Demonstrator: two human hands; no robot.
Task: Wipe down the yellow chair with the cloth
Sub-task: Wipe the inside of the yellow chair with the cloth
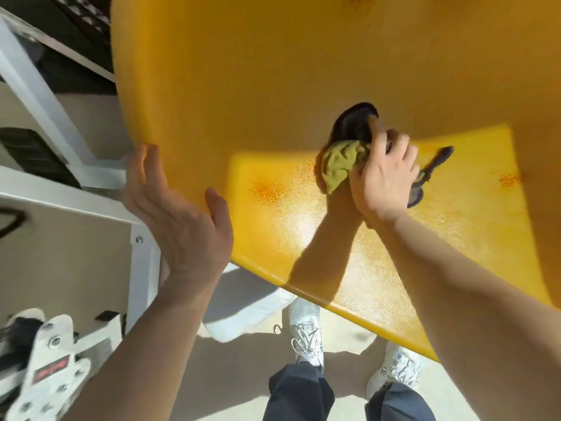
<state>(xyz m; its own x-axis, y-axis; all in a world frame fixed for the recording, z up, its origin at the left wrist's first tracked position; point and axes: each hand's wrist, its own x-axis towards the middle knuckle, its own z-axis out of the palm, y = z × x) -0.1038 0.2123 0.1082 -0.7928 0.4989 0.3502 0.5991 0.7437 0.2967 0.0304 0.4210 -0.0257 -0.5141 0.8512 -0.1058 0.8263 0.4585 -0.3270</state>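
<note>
The yellow chair [273, 71] fills most of the view, its seat sunlit at the near side and shaded farther up. A crumpled yellow-green cloth [341, 165] is pressed on the seat beside a dark oval hole [355, 123]. My right hand [385, 174] is shut on the cloth, one finger reaching into the hole's edge. On the chair's left rim rests my left hand [179, 214], flat, fingers apart, thumb over the seat.
A white metal frame [45, 95] with slanted bars stands at the left. A white bracket with bolts [51, 369] lies at the bottom left. My feet in white sneakers [306, 329] stand on the pale floor below the seat's front edge.
</note>
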